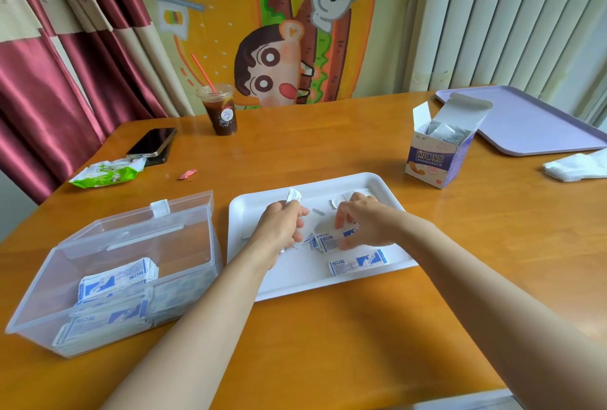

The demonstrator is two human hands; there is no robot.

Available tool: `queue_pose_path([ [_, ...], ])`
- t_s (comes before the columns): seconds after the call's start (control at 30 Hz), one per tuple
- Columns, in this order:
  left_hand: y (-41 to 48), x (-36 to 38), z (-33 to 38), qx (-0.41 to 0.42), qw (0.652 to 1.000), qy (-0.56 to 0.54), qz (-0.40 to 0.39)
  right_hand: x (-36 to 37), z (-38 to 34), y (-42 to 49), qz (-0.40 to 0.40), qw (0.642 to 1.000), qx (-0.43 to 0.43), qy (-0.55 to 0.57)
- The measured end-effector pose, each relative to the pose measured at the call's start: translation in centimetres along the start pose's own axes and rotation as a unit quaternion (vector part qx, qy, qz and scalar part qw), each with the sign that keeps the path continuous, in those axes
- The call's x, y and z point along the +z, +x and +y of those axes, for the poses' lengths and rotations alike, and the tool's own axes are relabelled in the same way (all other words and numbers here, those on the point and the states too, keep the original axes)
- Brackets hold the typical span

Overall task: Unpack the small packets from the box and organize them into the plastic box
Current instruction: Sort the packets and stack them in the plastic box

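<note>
Over white tray (289,278): left hand (285,224) grips packets (293,196); right hand (366,224) pinches loose packet (330,241).

Left hand (282,224), right hand (366,222) among packets (358,262)

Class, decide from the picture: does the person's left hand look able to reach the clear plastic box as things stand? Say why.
Probably yes. The left hand grips packets over the white tray; the plastic box sits right beside it, lid open, nothing between.
</note>
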State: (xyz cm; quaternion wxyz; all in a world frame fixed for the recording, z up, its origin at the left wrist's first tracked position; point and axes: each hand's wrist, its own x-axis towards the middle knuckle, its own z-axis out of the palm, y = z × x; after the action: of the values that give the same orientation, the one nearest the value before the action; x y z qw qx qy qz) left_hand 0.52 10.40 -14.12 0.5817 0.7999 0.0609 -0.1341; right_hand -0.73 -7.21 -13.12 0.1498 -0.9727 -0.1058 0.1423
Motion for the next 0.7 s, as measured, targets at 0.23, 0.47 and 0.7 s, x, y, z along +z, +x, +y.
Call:
queue_pose_path([
  [0.23, 0.3, 0.1, -0.2, -0.038, 0.999, -0.019, -0.015, -0.4, -1.0, 0.0, -0.024, 0.999, 0.017, 0.015],
  [0.47, 0.3, 0.4, -0.2, 0.005, 0.999, 0.010, 0.031, 0.5, -0.1, -0.3, 0.031, 0.999, -0.019, 0.025],
  [0.7, 0.7, -0.2, -0.7, 0.028, 0.994, 0.105, 0.032, -2.6, 2.1, -2.9, -0.005, 0.983, -0.013, 0.181],
])
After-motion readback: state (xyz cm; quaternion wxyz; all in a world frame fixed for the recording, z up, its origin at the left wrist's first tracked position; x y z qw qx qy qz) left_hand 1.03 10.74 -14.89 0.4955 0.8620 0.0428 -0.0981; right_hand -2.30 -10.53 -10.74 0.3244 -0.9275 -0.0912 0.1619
